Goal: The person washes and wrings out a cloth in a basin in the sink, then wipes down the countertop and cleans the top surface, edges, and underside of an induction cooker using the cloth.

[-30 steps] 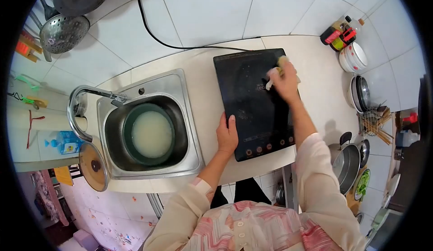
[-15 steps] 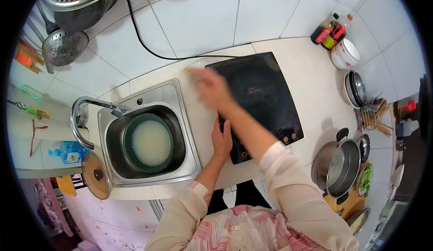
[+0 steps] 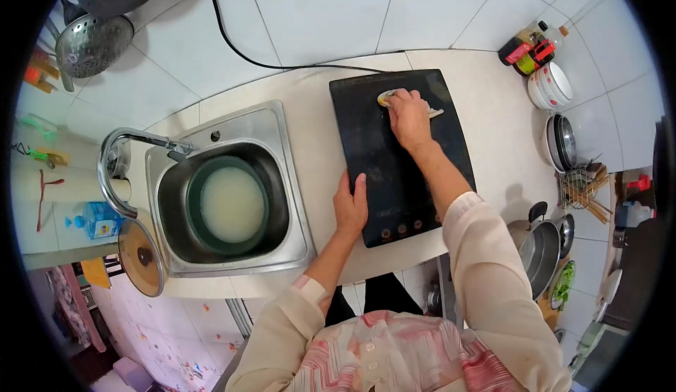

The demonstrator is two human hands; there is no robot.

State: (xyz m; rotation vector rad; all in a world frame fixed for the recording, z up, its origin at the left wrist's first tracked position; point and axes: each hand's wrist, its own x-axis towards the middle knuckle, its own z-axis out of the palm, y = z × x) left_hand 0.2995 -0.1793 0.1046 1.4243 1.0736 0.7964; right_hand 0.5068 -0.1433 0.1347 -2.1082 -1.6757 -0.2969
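Note:
A black induction cooktop (image 3: 394, 166) lies on the pale counter, its cord running off the back edge. My right hand (image 3: 410, 119) is closed on a pale and yellow cloth (image 3: 435, 112), pressed to the upper part of the cooktop; cloth shows on both sides of the fingers. At the cooktop's left edge is my left hand (image 3: 351, 205), its thumb and fingers apart, touching the edge. Whether its hidden fingertips grip the edge cannot be made out.
Left of the cooktop is a steel sink (image 3: 282, 240) with a green basin (image 3: 193, 205) of cloudy water under a faucet (image 3: 113, 159). A glass lid (image 3: 139, 269) stands at far left. Bottles (image 3: 521, 48), bowls (image 3: 543, 89) and a steel pot (image 3: 541, 258) stand right.
My right hand with the cloth has moved from the counter left of the cooktop back onto its upper surface. My left hand stays by the left edge. The view has shifted slightly.

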